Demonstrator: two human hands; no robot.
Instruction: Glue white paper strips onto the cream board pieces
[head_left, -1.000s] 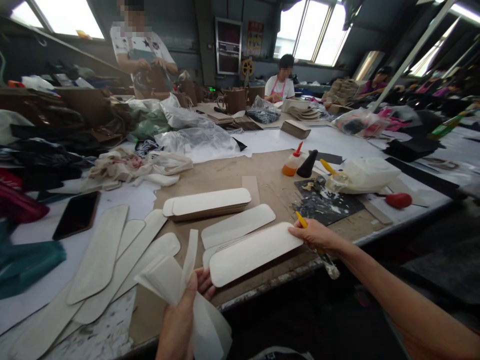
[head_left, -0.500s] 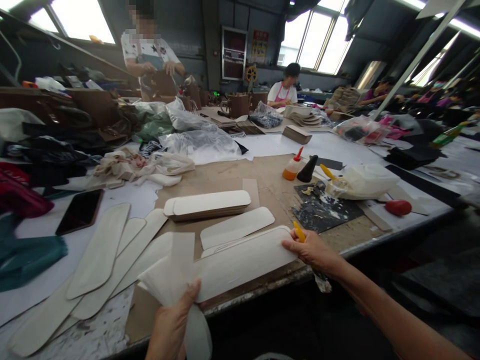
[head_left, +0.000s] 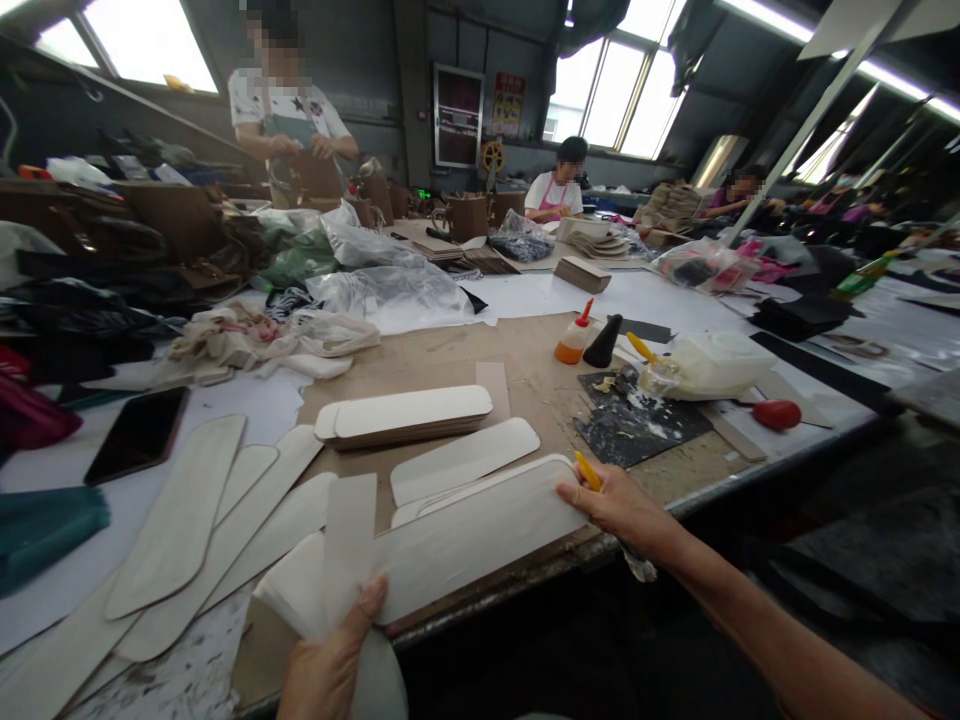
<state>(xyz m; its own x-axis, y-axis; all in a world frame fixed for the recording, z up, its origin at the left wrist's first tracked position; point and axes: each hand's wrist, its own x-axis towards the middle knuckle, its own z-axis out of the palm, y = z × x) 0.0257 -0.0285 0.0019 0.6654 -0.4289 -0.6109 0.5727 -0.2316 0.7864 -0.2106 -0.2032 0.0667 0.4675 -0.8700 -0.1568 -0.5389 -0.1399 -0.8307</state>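
Fingers of my right hand spread on the end of a pale panel, with a yellow-handled tool clamped in the grip. My left hand closes tight on a white sheet lying over the panel's other end. Beside the panel, on a tan board, lie a loose strip and a stack of strips. Glue bottle, black mat and plastic tub sit beyond. A co-worker stands across the table.

Place: bag-making workshop | Evidence: long worktable, stacked cut panels, glue bottle, brown bags, co-workers
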